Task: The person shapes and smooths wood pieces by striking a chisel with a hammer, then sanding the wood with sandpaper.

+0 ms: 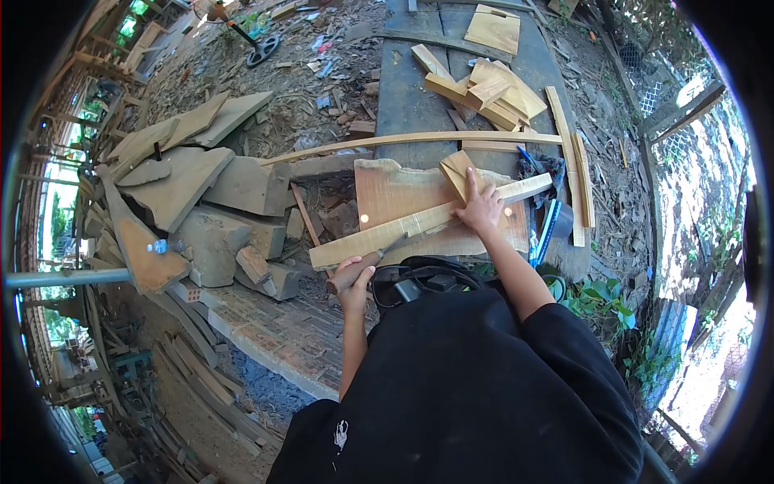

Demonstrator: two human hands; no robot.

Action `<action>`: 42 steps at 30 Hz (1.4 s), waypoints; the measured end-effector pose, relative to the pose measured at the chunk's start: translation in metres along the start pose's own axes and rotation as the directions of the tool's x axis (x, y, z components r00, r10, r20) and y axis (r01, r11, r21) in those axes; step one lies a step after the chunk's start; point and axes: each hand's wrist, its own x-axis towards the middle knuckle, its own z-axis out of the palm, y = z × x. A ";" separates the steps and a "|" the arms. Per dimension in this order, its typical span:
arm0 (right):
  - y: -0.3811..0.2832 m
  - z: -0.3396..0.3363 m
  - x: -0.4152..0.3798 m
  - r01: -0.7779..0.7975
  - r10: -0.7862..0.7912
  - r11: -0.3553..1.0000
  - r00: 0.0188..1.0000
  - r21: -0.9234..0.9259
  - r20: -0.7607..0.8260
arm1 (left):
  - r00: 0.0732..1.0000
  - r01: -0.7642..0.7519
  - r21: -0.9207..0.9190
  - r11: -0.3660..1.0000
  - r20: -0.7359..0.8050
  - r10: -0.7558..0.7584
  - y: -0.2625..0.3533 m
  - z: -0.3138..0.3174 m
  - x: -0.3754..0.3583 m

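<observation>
A long, pale wooden beam (379,236) lies slanting across a wide, live-edged board (383,194). My left hand (352,284) is wrapped round the brown wooden handle of a chisel-like tool (367,269). Its narrow metal blade points up and right at the beam's near side, close to dark marks on the wood. My right hand (481,208) bears down across the beam farther right, thumb on the near side and fingers toward the far side. Its index finger reaches onto a small wooden block (458,175) that stands against the beam's far side.
Offcuts (492,89) are piled on the dark bench (403,97) beyond the board. A long thin strip (403,139) runs behind it. Right of the beam are a blue-and-white ruler-like strip (550,222) and a roll of tape (566,216). Planks (177,189) and rough blocks are stacked left.
</observation>
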 end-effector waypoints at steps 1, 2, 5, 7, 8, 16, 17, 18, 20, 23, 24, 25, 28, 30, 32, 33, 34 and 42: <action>0.000 -0.001 0.000 0.000 0.000 1.000 1.000 0.002 0.003 | 0.999 0.037 -0.021 0.999 -0.010 -0.037 -0.001 -0.001 0.000; 0.000 -0.001 0.000 0.000 0.000 1.000 1.000 0.004 0.006 | 0.997 0.070 -0.047 0.996 -0.014 -0.071 -0.002 -0.002 0.000; 0.000 0.000 -0.001 -0.002 0.002 1.000 1.000 -0.012 -0.013 | 0.988 0.145 -0.137 0.980 -0.026 -0.150 0.007 0.000 -0.002; 0.000 0.000 -0.001 -0.005 0.005 1.000 1.000 -0.018 -0.012 | 0.984 0.165 -0.212 0.963 -0.036 -0.176 0.007 0.000 -0.002; 0.000 0.000 -0.001 -0.006 0.006 1.000 1.000 -0.022 -0.010 | 0.983 0.169 -0.223 0.960 -0.037 -0.181 0.005 0.000 -0.002; 0.000 -0.002 0.000 -0.010 0.010 1.000 0.999 -0.001 0.034 | 0.970 0.213 -0.282 0.935 -0.051 -0.237 -0.006 -0.007 0.001; 0.000 -0.002 0.000 -0.009 0.009 1.000 0.999 -0.004 0.034 | 0.970 0.221 -0.283 0.933 -0.041 -0.242 -0.006 -0.008 0.002; -0.001 -0.001 0.000 -0.008 0.008 1.000 1.000 -0.006 0.027 | 0.969 0.228 -0.284 0.931 -0.031 -0.246 -0.006 -0.009 0.003; -0.001 -0.001 0.000 -0.006 0.006 1.000 1.000 -0.011 0.013 | 0.971 0.228 -0.291 0.929 -0.007 -0.240 -0.010 -0.012 0.005; 0.000 0.001 0.000 -0.003 0.003 1.000 1.000 -0.015 0.002 | 0.974 0.223 -0.307 0.925 0.027 -0.226 -0.018 -0.018 0.009; 0.000 0.000 0.000 -0.004 0.004 1.000 1.000 -0.011 0.003 | 0.972 0.230 -0.312 0.922 0.030 -0.232 -0.019 -0.019 0.010; -0.001 0.000 -0.001 -0.004 0.005 1.000 1.000 -0.008 0.004 | 0.970 0.237 -0.317 0.919 0.032 -0.239 -0.020 -0.020 0.010; -0.001 0.000 0.000 -0.008 0.008 1.000 1.000 -0.011 0.005 | 0.946 0.322 -0.393 0.861 0.086 -0.314 -0.029 -0.031 0.019; -0.001 -0.001 -0.001 -0.017 0.017 1.000 1.000 -0.008 0.019 | 0.928 0.370 -0.428 0.825 0.142 -0.343 -0.035 -0.039 0.027; -0.002 -0.003 0.000 -0.023 0.023 1.000 0.999 0.001 0.045 | 0.917 0.398 -0.448 0.801 0.181 -0.354 -0.042 -0.045 0.033; -0.002 -0.003 0.000 -0.022 0.022 1.000 0.999 -0.004 0.041 | 0.916 0.401 -0.451 0.797 0.190 -0.354 -0.043 -0.046 0.035; -0.002 -0.002 0.000 -0.021 0.021 1.000 0.999 -0.009 0.037 | 0.914 0.406 -0.454 0.793 0.199 -0.354 -0.044 -0.048 0.037; -0.002 0.000 0.001 -0.019 0.020 1.000 0.999 -0.020 0.035 | 0.906 0.414 -0.426 0.804 0.276 -0.320 -0.038 -0.051 0.048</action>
